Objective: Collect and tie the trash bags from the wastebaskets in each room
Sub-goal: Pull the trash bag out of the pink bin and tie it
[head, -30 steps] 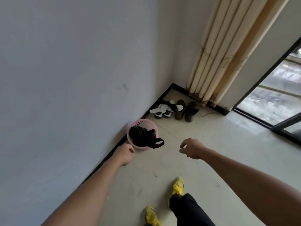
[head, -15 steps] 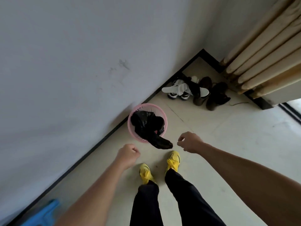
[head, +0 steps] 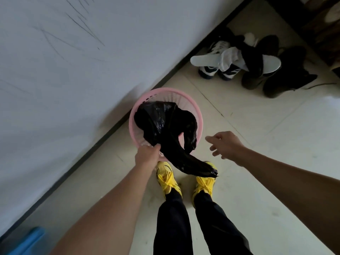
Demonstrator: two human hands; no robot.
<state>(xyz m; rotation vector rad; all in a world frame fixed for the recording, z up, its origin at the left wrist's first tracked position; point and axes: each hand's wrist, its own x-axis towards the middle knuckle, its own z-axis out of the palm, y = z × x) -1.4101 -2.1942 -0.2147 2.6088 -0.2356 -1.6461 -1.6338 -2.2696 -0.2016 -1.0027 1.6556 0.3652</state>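
Note:
A pink wastebasket (head: 193,105) stands on the tiled floor against the white wall. A black trash bag (head: 161,122) lies crumpled inside it, and one long flap hangs over the near rim down to my yellow shoes. My left hand (head: 147,157) grips the bag's edge at the near rim of the basket. My right hand (head: 224,144) hovers just right of the basket with fingers spread loosely, holding nothing and apart from the bag.
Several shoes and white insoles (head: 244,61) are heaped in the corner at the upper right. A black skirting board (head: 103,138) runs along the wall's foot. A blue object (head: 27,242) shows at the lower left. My feet (head: 185,179) stand right in front of the basket.
I have stepped up close to the basket. My left hand went forward and took hold of the bag's edge. My right hand uncurled from a fist.

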